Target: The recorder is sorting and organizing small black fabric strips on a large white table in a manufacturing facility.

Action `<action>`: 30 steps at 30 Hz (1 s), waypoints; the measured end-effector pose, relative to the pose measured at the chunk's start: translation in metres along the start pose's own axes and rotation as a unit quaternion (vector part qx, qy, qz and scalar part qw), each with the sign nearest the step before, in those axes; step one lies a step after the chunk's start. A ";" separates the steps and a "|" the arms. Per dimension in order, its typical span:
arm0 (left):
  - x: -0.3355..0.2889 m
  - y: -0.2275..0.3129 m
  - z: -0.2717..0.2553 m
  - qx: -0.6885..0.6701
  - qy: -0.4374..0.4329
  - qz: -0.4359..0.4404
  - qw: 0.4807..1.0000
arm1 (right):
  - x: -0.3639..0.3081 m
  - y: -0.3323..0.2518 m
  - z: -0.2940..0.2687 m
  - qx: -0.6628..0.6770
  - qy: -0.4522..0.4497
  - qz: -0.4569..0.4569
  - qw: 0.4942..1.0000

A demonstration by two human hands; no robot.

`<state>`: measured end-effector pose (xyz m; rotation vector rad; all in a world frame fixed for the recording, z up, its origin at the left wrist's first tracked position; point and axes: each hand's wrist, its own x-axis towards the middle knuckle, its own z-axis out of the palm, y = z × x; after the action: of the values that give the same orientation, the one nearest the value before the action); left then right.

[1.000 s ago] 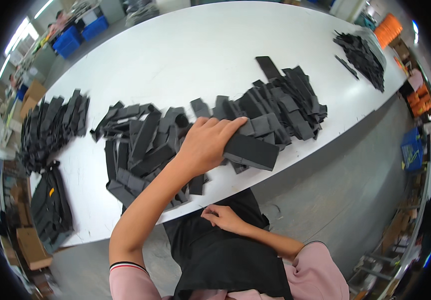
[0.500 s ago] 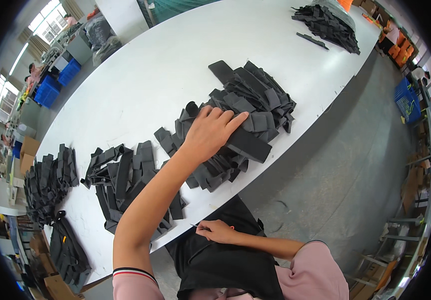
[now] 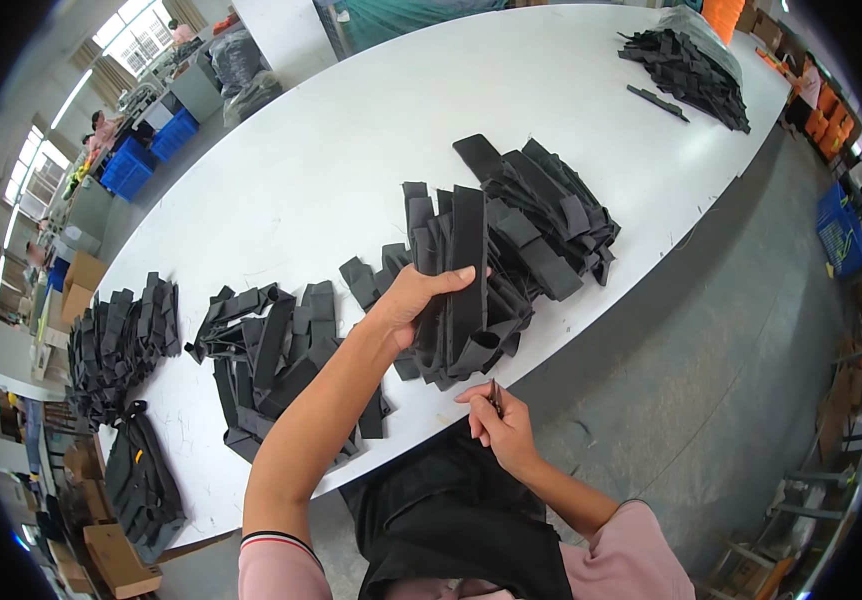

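My left hand (image 3: 419,298) is closed round several black fabric strips (image 3: 468,235), its thumb lying across the top one. The strips stand lengthwise away from me, over the near side of a large heap of similar strips (image 3: 561,215). At the table's front edge my right hand (image 3: 506,428) is closed on a small dark pointed tool (image 3: 495,396), mostly hidden by the fingers. The tool is close to the lower ends of the strips but apart from them. A looser heap of strips (image 3: 273,350) lies left of my left forearm.
The white table (image 3: 291,190) curves round the work. Another strip heap (image 3: 123,345) and a black folded fabric piece (image 3: 141,480) lie at its left end. At the far right, a plastic bag (image 3: 696,45) stands behind more strips (image 3: 691,80). A blue crate (image 3: 839,230) stands beyond the aisle.
My left hand has gone from lying palm-down on the heap to gripping strips turned lengthwise. My right hand has risen from my lap to the table edge with the tool. The view has shifted slightly.
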<state>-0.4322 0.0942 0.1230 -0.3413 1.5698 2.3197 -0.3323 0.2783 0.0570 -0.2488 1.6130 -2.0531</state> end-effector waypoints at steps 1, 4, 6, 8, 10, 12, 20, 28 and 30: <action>0.002 0.000 0.002 -0.032 -0.008 0.010 0.999 | -0.001 0.001 0.000 -0.001 0.001 -0.001 1.000; 0.011 0.001 0.016 -0.137 0.055 0.016 0.989 | -0.004 0.003 0.002 0.017 0.001 0.020 1.000; 0.030 -0.010 0.014 -0.190 0.057 0.033 0.980 | -0.005 0.006 0.005 0.044 -0.001 0.067 0.997; 0.038 -0.022 0.013 -0.160 0.222 -0.009 0.962 | -0.007 0.008 0.007 0.038 -0.002 0.066 0.997; 0.032 -0.023 0.014 -0.152 0.191 -0.036 0.969 | -0.009 0.011 0.004 0.036 0.000 0.068 0.997; 0.029 -0.028 0.011 -0.102 0.189 -0.038 0.976 | -0.010 0.016 0.000 -0.003 -0.002 0.061 0.998; -0.038 -0.052 -0.013 0.117 0.219 0.107 0.963 | -0.006 0.019 0.003 0.020 0.027 0.045 0.998; -0.180 -0.168 -0.079 0.499 0.543 0.112 0.666 | -0.007 0.045 0.025 -0.011 -0.049 0.071 0.996; -0.205 -0.190 -0.075 0.508 0.542 0.039 0.668 | 0.003 0.051 0.047 -0.062 -0.125 0.142 0.980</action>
<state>-0.1679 0.0637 0.0091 -1.4676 3.0595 0.7198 -0.3001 0.2284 0.0216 -0.2908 1.5243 -1.6411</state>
